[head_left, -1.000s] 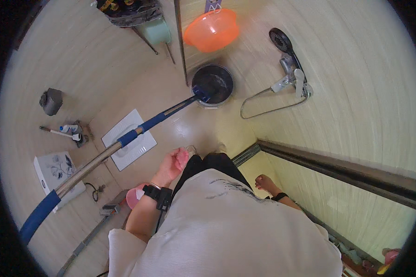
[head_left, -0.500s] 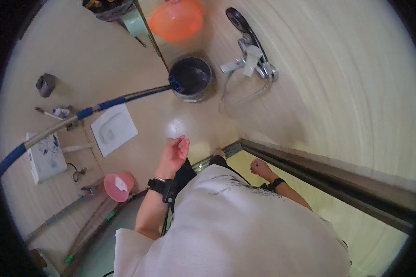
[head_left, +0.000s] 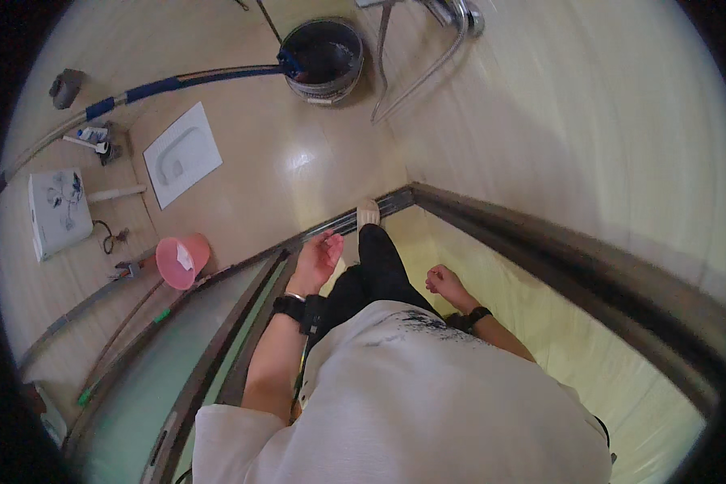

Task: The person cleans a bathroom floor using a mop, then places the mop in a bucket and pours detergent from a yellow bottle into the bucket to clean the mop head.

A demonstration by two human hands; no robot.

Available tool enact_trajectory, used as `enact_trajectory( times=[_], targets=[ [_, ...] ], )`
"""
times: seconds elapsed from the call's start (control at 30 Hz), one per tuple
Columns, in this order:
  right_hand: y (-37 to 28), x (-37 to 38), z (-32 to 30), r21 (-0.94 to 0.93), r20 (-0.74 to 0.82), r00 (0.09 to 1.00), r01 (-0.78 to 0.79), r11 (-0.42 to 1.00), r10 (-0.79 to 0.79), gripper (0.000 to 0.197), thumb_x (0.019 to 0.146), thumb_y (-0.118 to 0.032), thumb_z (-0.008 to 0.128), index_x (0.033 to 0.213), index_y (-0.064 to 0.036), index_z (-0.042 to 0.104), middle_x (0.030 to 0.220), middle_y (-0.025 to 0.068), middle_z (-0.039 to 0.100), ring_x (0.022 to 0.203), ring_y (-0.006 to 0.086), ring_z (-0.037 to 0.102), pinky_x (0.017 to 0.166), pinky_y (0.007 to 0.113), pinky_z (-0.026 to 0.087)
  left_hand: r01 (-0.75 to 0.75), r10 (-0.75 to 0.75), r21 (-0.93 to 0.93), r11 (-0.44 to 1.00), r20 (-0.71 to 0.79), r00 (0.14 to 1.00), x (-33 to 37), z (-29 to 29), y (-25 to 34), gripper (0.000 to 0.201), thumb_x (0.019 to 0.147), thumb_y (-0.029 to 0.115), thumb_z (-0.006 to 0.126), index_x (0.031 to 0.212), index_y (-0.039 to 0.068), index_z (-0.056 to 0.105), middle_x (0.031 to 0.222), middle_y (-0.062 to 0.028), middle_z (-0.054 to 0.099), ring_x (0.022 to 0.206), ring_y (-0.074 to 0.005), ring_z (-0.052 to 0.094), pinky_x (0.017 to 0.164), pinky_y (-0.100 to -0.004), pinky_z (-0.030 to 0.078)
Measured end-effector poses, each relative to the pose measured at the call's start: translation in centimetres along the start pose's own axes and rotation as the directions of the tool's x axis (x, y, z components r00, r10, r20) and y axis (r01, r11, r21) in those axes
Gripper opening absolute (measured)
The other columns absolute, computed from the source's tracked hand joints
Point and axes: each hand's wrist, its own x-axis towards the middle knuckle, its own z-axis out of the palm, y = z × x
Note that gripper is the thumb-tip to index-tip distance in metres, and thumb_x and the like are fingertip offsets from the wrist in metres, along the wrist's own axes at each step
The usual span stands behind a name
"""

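i'm watching the person's left forearm (head_left: 270, 359) slanting forward beside the body, the wrist running nearly straight into the left hand (head_left: 319, 260), which is hanging open with its fingers bending slightly. across from it, the right forearm (head_left: 500, 337) is angling inward, and the right hand (head_left: 446, 286) is resting in a loose fist. the two hands are hovering well apart, and one foot (head_left: 369, 213) is showing ahead of them.

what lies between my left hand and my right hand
In the head view, a black-trousered leg lies between the left hand and right hand, with yellowish floor showing right of it.
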Motion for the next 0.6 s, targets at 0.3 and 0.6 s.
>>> enact_trajectory(
  times=[0.3,0.6],
  targets=[
    [11.2,2.8,-0.5,0.065,-0.101,0.982,0.168,0.984,-0.161,0.02,0.087,-0.018,0.05,0.096,-0.0006,0.049,0.078,0.0074,0.057,0.07,0.0136,0.058,0.062,0.025,0.047,-0.008,0.05,0.312,0.95,-0.128,0.991,6.4,-13.7,-7.4,0.022,0.087,0.014,0.043,0.104,0.0,0.044,0.092,-0.0146,0.053,0.086,-0.0248,0.055,0.08,-0.033,0.048],
    [19.5,5.6,-2.1,0.02,-0.029,1.0,0.013,1.0,-0.012,0.02,0.087,-0.019,0.049,0.095,-0.0008,0.05,0.078,0.0077,0.057,0.07,0.0131,0.058,0.063,0.025,0.047,0.085,0.237,0.562,0.823,-0.476,0.847,7.5,-28.7,-12.5,0.028,0.081,0.017,0.047,0.103,0.001,0.042,0.085,-0.0149,0.053,0.068,-0.0253,0.059,0.06,-0.0336,0.052]
  ],
)
